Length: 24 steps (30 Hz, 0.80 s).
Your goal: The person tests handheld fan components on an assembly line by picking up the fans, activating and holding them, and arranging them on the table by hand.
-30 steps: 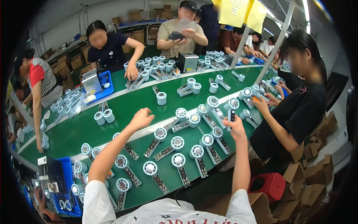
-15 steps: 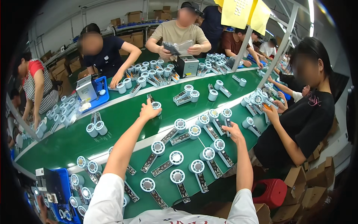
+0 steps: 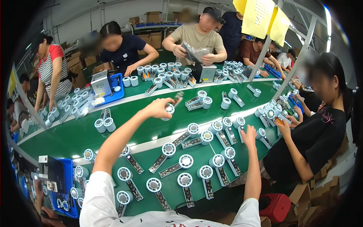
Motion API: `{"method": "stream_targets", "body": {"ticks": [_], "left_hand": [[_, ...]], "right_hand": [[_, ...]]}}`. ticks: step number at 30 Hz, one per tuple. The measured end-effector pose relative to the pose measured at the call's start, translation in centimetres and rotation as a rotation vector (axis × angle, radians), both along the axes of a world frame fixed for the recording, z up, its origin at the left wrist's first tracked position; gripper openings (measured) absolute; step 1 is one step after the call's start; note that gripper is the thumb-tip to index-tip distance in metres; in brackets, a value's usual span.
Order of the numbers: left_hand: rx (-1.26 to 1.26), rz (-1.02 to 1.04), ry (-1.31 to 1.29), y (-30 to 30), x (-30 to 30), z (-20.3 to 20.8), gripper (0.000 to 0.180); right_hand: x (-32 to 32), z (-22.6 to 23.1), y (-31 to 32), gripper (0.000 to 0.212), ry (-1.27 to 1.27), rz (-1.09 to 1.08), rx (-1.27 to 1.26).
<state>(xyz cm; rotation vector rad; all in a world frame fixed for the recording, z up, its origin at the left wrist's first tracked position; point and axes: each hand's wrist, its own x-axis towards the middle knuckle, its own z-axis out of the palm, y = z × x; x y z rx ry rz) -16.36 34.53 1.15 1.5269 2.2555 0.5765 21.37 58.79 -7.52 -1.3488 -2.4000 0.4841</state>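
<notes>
My left hand (image 3: 157, 109) is closed around a pale blue round-headed housing (image 3: 169, 110), raised above the green conveyor belt (image 3: 138, 130). Its short handle, lined with small parts, points away from me. At the right, my right hand (image 3: 249, 135) has its fingers apart beside the handle of another such housing (image 3: 239, 122); whether a fingertip touches it is hard to make out. Several more of these housings (image 3: 185, 161) lie face up on the near green work surface (image 3: 151, 168), their handles showing circuit boards.
A metal rail (image 3: 151, 145) separates belt and near surface. Blue trays (image 3: 68, 178) hold parts at the lower left. Across the belt, people work behind crowded housings and a grey box (image 3: 206, 73). A person in black (image 3: 302, 140) works close on my right, near a red stool (image 3: 278, 206).
My left hand has lifted the housing off the belt, and its handle has swung to the right. My right hand has shifted slightly right. The whole view has shifted too.
</notes>
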Motion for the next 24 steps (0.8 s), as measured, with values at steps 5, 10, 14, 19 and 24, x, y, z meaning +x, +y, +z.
{"method": "stream_targets", "body": {"ticks": [5, 10, 14, 19, 24], "left_hand": [[-0.080, -0.668, 0.282, -6.0, 8.8, 8.8, 0.058], [0.187, -0.966, 0.295, -7.8, 13.6, 8.8, 0.055], [0.300, -0.450, 0.128, -9.1, 12.0, 5.3, 0.042], [-0.528, -0.126, 0.136, -10.8, 8.8, -3.8, 0.021], [-0.442, -0.079, -0.019, -11.8, 8.7, -9.9, 0.028]], "right_hand": [[-5.1, 11.2, -17.9, 0.063, 0.231, 0.488, 0.845], [-3.5, 12.3, -22.2, 0.047, 0.014, 0.742, -0.242], [-0.4, 6.8, -23.8, 0.034, 0.398, 0.432, -0.768], [3.2, 3.8, -27.2, 0.038, 1.030, 0.290, -1.032], [2.2, 3.8, -31.5, 0.034, 1.376, 0.422, -1.117]]}}
